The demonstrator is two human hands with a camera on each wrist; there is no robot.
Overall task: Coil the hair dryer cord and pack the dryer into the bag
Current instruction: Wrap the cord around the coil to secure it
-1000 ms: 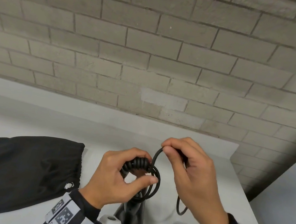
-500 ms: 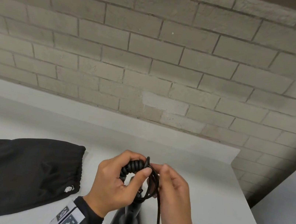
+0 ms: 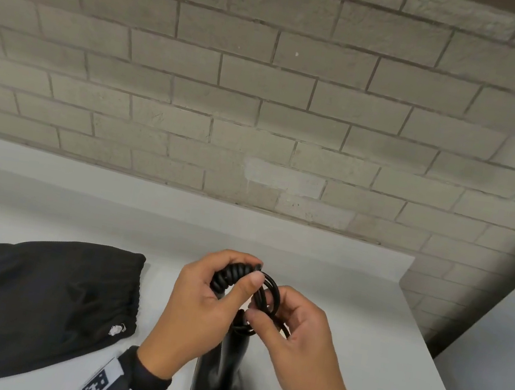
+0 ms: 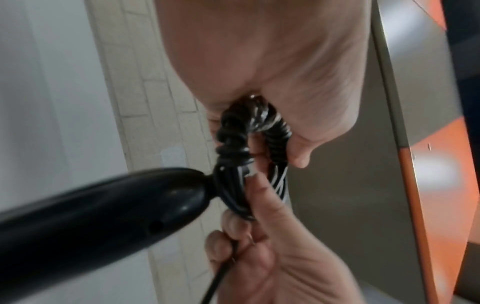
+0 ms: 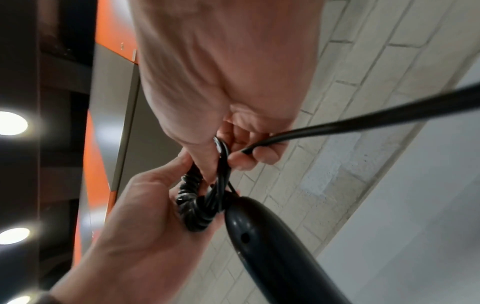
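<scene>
White counter (image 3: 363, 329): hands coil cord (image 3: 269, 292) (bag (image 3: 31, 294) leftward).

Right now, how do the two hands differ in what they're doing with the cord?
The left hand grips the tightly wound coil at the hair dryer handle; the right hand pinches the loose loops beside it. The left hand's fingers curl round the bundle; the right hand's fingers also hold the free cord trailing away. Both hold the same black cord above the counter.

White counter (image 3: 351, 297), grey brick wall (image 3: 265, 95) behind it, orange panel (image 4: 446, 164), round ceiling lights (image 5: 11, 123).
</scene>
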